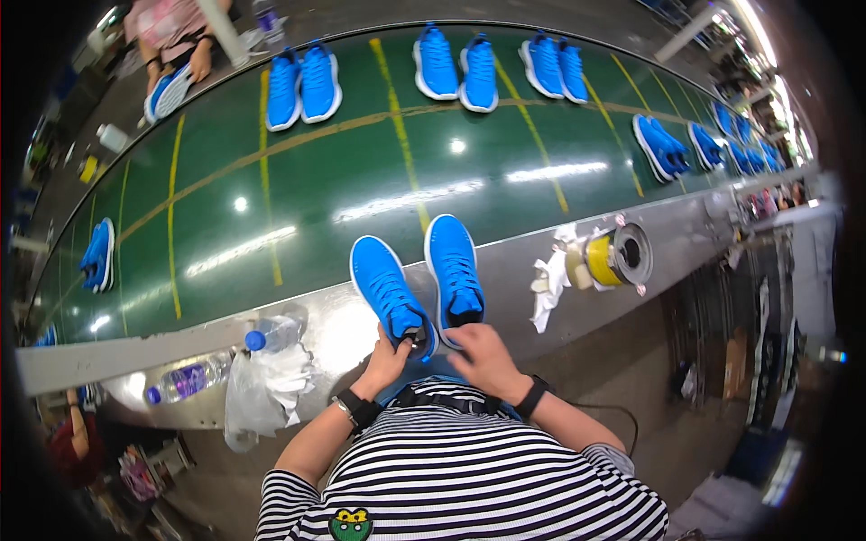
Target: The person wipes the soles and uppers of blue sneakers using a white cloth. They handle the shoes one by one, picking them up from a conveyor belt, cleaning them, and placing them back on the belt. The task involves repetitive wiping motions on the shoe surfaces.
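Left hand [386,361] grips left shoe [390,293] heel; right hand [483,353] rests flat beside right shoe [454,268] at belt [316,180] edge

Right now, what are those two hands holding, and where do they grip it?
The left hand grips the left blue shoe at its heel; the right hand rests at the right blue shoe's heel.

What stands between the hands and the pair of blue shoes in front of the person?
Nothing visible. The left hand already touches the heel of the left shoe, and the right hand rests at the heel of the right shoe. The bottle and bag lie off to the left.
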### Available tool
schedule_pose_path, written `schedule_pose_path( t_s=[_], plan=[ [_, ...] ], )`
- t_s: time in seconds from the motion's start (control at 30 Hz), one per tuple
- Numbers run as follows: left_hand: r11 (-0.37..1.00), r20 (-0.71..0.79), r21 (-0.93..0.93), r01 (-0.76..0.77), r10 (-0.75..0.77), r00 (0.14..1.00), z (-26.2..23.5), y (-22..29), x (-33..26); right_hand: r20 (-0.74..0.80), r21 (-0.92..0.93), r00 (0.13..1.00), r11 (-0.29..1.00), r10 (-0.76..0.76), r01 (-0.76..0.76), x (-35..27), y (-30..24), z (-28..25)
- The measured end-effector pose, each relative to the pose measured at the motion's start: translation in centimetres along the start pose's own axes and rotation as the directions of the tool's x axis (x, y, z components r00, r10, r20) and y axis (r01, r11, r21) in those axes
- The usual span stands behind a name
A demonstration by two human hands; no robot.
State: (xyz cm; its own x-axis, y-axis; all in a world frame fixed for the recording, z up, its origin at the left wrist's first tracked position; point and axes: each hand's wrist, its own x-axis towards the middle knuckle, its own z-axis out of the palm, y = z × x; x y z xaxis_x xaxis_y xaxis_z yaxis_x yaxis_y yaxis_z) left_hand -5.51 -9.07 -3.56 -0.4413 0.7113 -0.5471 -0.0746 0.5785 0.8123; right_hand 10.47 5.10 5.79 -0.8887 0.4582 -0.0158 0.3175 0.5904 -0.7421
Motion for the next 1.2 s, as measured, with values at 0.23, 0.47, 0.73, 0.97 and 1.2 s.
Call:
schedule_pose_path(
  t_s=[0.23,0.47,0.73,0.97,1.2],
  plan=[
    [0.969,0.052,0.246,0.006,-0.02,0.998,0.7,0.3,2.4,0.371,-0.392,0.915,0.92,0.161,-0.003,4.1,1.2,1.0],
    [0.983,-0.12,-0.112,-0.143,0.13,0.984,0.5,5.1,-0.3,0.244,-0.519,0.964,0.826,-0.105,0.221,12.0,7.6,-8.4],
    [0.971,-0.325,0.231,0.055,0.023,0.945,1.4,-1.2,-8.8,-0.107,-0.652,0.994,0.752,0.037,-0.098,21.0,18.1,-10.2],
    [0.959,-0.342,0.191,0.211,-0.137,0.93,0.9,-6.5,-15.4,-0.04,-0.229,0.997,0.972,-0.062,0.051,21.0,9.5,-8.7],
    [0.756,-0.524,0.274,0.595,-0.402,0.751,-16.4,-12.6,-25.3,0.119,0.393,0.944,0.888,-0.307,0.239,21.9,-9.0,-3.5]
  ],
)
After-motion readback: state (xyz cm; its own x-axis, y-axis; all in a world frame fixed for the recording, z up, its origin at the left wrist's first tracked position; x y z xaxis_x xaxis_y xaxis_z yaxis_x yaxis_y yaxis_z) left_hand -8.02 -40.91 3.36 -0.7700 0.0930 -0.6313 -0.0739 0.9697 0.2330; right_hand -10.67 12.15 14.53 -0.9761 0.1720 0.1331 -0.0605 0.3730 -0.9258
